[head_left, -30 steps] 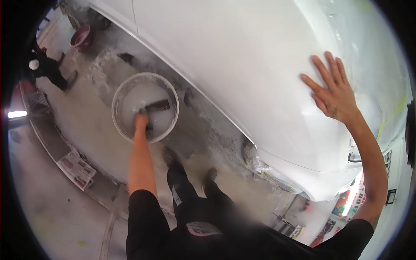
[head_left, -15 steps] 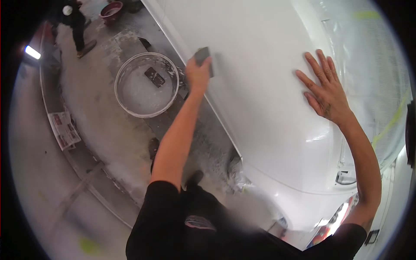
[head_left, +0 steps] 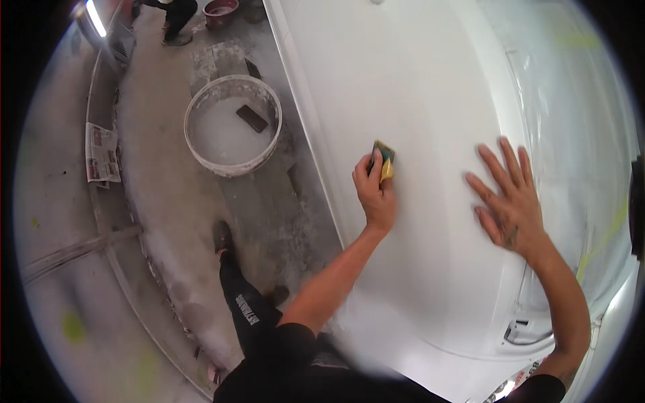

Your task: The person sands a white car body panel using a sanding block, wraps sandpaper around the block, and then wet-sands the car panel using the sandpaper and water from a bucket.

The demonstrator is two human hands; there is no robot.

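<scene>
Left hand: my left hand (head_left: pixel 375 195) is closed around a pad (head_left: pixel 388 158), thumb and fingers pinching it.
Pad: dark green and yellow, in my left grip over the white car panel (head_left: pixel 430 101); I cannot tell how firmly it presses.
Right hand: my right hand (head_left: pixel 514 208) lies on the same panel with its fingers spread wide, beside the plastic sheet (head_left: pixel 571 121).
Bucket: the round bucket (head_left: pixel 233 170) stands on the floor left of the panel, holding cloudy liquid (head_left: pixel 218 138) and a dark block (head_left: pixel 252 118).
Floor: my shoe (head_left: pixel 222 235) is below the bucket; a red basin (head_left: pixel 218 20) sits beyond it, near another person's leg (head_left: pixel 180 19).
Far left: a newspaper sheet (head_left: pixel 102 153) hangs there.
</scene>
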